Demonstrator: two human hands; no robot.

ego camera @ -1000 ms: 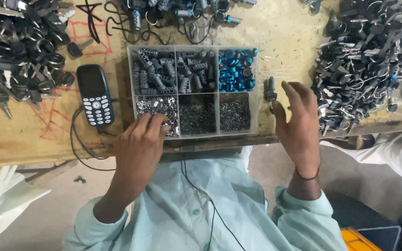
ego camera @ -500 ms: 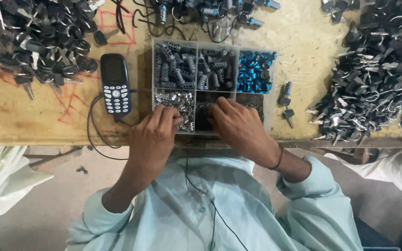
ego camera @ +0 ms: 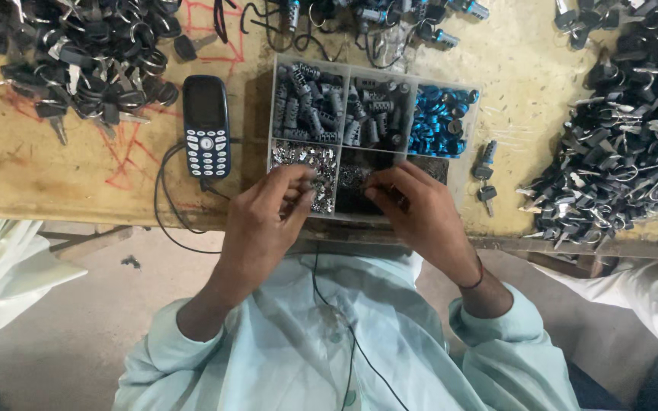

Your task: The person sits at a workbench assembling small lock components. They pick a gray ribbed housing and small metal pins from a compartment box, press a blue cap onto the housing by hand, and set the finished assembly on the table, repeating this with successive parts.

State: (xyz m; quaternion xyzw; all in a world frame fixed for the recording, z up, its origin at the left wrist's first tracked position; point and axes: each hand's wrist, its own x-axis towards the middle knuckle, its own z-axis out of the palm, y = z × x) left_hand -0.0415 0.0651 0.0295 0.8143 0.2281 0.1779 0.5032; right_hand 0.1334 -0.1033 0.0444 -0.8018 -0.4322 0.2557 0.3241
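honestly I'd pinch just one bit from the tray, left hand fingers curled over shiny bits, right hand nipping something tiny, can't tell what.

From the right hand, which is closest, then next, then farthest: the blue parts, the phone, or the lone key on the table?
1. Lone key, just to the outer side of the right hand.
2. Blue parts, in the tray's far corner compartment.
3. Phone, across the tray, beyond the left hand.

The hands covered the parts tray's front compartments; the key pile ran past the right edge.
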